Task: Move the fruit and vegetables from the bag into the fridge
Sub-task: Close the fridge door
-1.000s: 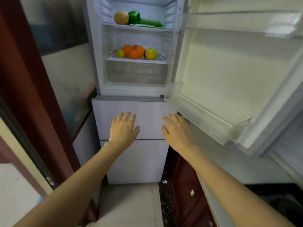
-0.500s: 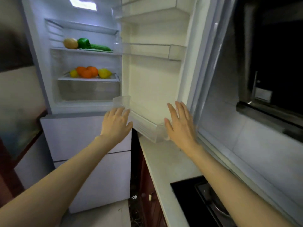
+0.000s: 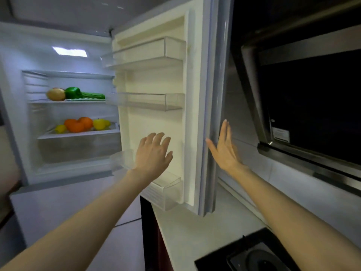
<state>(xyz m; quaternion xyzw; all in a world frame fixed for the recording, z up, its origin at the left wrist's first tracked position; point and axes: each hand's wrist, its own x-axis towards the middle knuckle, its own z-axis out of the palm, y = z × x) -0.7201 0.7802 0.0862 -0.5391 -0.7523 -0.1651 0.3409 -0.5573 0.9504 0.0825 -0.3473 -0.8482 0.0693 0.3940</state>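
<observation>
Both empty, fingers spread: left hand [image 3: 153,153] before the open white fridge door [image 3: 192,98], right hand [image 3: 224,151] at its outer edge. Oranges [image 3: 78,124] and green pepper [image 3: 72,92] shelved inside.

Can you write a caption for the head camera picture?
Open hands reach for the fridge door.

A home kitchen: an open white fridge [image 3: 58,153] stocked with produce, a black glass stove top [image 3: 248,255], a steel-trimmed range hood [image 3: 304,106] above a pale desk [image 3: 195,227].

White fridge [image 3: 17,133] – cream door [image 3: 152,124]; green pepper [image 3: 72,92], orange fruit [image 3: 78,124], yellow fruit [image 3: 99,124]; black hob [image 3: 252,255] – pale counter [image 3: 185,227]
</observation>
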